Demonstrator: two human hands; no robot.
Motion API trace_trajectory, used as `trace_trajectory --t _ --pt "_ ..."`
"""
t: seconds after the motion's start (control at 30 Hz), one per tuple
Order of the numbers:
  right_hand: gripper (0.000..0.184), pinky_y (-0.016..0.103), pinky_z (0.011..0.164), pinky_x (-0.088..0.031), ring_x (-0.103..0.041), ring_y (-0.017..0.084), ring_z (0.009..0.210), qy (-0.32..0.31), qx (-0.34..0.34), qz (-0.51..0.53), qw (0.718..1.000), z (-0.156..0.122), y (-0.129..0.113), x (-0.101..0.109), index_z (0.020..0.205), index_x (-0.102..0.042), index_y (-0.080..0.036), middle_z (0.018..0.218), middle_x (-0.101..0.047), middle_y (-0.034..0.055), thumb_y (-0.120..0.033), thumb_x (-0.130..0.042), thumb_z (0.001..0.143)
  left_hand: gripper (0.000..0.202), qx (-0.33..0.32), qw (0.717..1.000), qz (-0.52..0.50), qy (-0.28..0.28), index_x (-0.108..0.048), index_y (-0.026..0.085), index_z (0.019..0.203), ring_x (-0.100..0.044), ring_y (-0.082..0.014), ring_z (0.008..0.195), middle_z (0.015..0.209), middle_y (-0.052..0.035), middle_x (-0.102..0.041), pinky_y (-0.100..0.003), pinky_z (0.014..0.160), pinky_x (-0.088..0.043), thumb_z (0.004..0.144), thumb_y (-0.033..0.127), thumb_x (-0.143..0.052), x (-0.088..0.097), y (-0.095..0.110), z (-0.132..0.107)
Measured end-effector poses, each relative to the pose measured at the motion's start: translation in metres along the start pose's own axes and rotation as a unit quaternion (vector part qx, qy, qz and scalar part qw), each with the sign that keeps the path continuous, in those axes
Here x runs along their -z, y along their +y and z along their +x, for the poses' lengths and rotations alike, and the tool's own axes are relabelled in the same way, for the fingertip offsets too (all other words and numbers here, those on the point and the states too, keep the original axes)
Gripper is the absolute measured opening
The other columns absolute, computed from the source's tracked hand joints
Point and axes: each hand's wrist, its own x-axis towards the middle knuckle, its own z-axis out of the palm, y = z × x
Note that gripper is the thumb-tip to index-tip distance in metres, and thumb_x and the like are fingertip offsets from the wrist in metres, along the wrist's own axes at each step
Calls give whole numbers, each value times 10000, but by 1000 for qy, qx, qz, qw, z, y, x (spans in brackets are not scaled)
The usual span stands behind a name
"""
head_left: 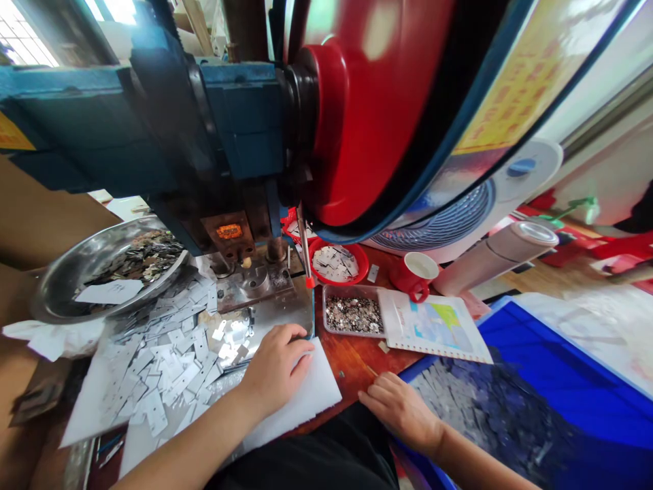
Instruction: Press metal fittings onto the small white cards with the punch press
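Note:
My left hand (278,364) rests knuckles-up on a white foam pad (311,398) at the front of the punch press (245,272), fingers curled under; what they hold is hidden. A heap of small flat metal plates (163,361) lies just left of it. My right hand (400,408) lies on the wooden table edge beside a blue bin (561,401) full of metal plates, fingers bent down and close together.
A steel bowl (61,279) of dark stamped pieces sits at left. A clear tray (354,314) of small parts, a red dish (337,264) with plates, a red cup (414,274), a notebook (433,327), a fan (459,218) and the red flywheel (377,109) stand behind.

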Motion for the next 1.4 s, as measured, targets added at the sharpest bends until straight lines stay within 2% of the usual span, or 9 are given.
trace_trajectory --t 0.17,0.37,0.57,0.67,0.77,0.93,1.0,1.17,1.4 --pt "200 267 659 -399 -521 129 693 130 -118 111 978 39 -27 18 895 -591 -177 780 -615 30 -162 -398 946 176 55 994 -94 -30 -691 228 934 -558 -216 962 1025 -56 -611 -363 890 -429 828 185 -558 1 18 3" --pt "104 280 622 -398 -509 135 665 278 -72 114 951 106 -37 35 927 -610 -184 756 -606 25 -154 -517 894 216 211 916 -331 -86 -698 187 763 -569 -165 741 742 -15 -647 -264 703 -419 845 318 -546 10 27 9" --pt "139 284 617 -414 -537 134 661 242 -31 113 963 120 -33 37 988 -641 -204 764 -644 24 -178 -539 898 286 363 780 -507 -62 -658 133 741 -458 -114 622 631 18 -552 -236 618 -348 672 403 -720 14 14 3" --pt "178 287 638 -458 -578 148 688 206 -50 122 970 113 -30 34 1040 -633 -192 789 -665 41 -234 -511 917 315 371 757 -535 -66 -647 123 734 -454 -112 611 627 11 -552 -238 608 -343 640 408 -742 11 14 2" --pt "252 277 694 -518 -638 164 770 161 -144 153 964 99 -22 23 1067 -627 -182 877 -688 68 -278 -430 943 243 346 783 -514 -52 -643 140 744 -481 -118 630 658 9 -570 -243 629 -368 703 376 -680 12 10 4" --pt "319 317 787 -554 -676 204 892 117 -233 113 959 72 -1 -7 1017 -664 -194 988 -709 66 -304 -375 938 174 241 928 -279 55 -631 188 774 -545 -152 697 744 0 -608 -258 635 -420 831 326 -541 37 -15 11" --pt "336 331 775 -564 -682 211 888 101 -239 86 962 66 5 -19 1015 -669 -190 998 -708 65 -312 -365 937 168 188 960 -169 124 -626 195 775 -566 -162 753 796 -12 -620 -272 679 -441 858 283 -510 50 -29 15" --pt "360 354 734 -574 -689 222 864 46 -238 37 969 64 9 -33 1053 -661 -182 1005 -706 69 -289 -336 942 143 112 966 89 215 -648 204 838 -591 -185 845 894 -30 -636 -313 774 -460 875 207 -510 69 -63 23" --pt "330 326 763 -553 -682 191 873 18 -255 31 966 71 9 -30 1076 -654 -198 1042 -697 60 -250 -357 941 153 37 947 268 176 -671 209 867 -582 -213 830 907 -45 -641 -339 748 -457 879 197 -520 73 -79 32"
